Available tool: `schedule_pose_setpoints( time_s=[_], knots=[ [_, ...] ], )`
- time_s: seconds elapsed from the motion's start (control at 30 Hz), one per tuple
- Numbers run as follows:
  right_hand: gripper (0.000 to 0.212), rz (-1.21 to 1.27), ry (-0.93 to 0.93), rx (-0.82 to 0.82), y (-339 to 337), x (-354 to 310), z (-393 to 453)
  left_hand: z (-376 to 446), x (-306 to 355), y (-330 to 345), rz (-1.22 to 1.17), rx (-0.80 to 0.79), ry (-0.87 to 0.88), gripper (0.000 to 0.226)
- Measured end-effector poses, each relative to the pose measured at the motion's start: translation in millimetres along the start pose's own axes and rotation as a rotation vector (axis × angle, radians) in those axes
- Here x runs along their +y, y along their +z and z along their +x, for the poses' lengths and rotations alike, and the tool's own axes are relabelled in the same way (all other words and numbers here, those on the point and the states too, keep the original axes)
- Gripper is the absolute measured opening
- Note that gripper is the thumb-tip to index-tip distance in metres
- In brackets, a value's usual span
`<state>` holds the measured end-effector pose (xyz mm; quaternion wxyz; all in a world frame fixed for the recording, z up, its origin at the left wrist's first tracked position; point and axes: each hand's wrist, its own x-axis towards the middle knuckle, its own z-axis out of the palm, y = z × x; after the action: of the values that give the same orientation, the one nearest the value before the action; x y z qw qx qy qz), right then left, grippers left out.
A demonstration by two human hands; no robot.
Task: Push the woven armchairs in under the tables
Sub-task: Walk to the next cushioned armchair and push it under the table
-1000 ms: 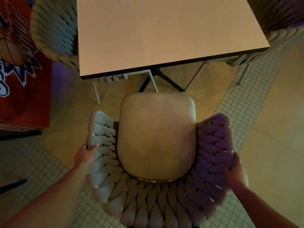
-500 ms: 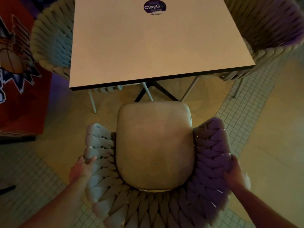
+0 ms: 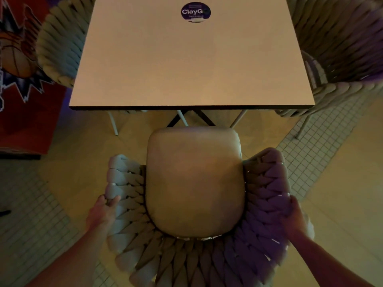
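Observation:
A woven armchair [image 3: 267, 204] with a smooth beige seat cushion [image 3: 194, 181] stands right below me, facing a square pale table [image 3: 192, 65]. The cushion's front edge sits a little short of the table's near edge. My left hand [image 3: 102, 212] grips the outside of the chair's left woven arm. My right hand [image 3: 296, 219] grips the outside of the right woven arm. The table's dark cross base [image 3: 190, 119] shows under the near edge.
Two more woven armchairs stand at the table, one at the left [image 3: 62, 44] and one at the right [image 3: 339, 48]. A round dark sticker [image 3: 195, 11] lies on the tabletop. A red printed panel [image 3: 22, 79] stands at the left. The floor has small white tiles [image 3: 31, 214].
The table has squared up in front of the chair and more of its top shows, including the sticker. Both hands keep their hold on the chair's arms.

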<state>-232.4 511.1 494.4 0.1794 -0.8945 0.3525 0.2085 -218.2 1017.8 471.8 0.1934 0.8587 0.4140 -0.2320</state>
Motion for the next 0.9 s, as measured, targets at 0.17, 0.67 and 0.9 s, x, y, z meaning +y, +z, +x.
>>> schedule_pose_setpoints(
  time_s=[0.17,0.67,0.9],
  knots=[
    [0.062,0.008,-0.02,-0.007,-5.3,-2.0,11.2,-3.4,11.0,0.9,-0.012,0.01,-0.015,0.052],
    [0.065,0.014,-0.022,-0.005,-13.7,-12.6,36.5,9.6,32.4,1.5,-0.018,0.015,0.019,0.053],
    [0.063,0.015,-0.019,0.012,-18.1,-24.3,46.3,23.9,46.2,-0.5,-0.018,0.034,0.034,0.051]
  ],
)
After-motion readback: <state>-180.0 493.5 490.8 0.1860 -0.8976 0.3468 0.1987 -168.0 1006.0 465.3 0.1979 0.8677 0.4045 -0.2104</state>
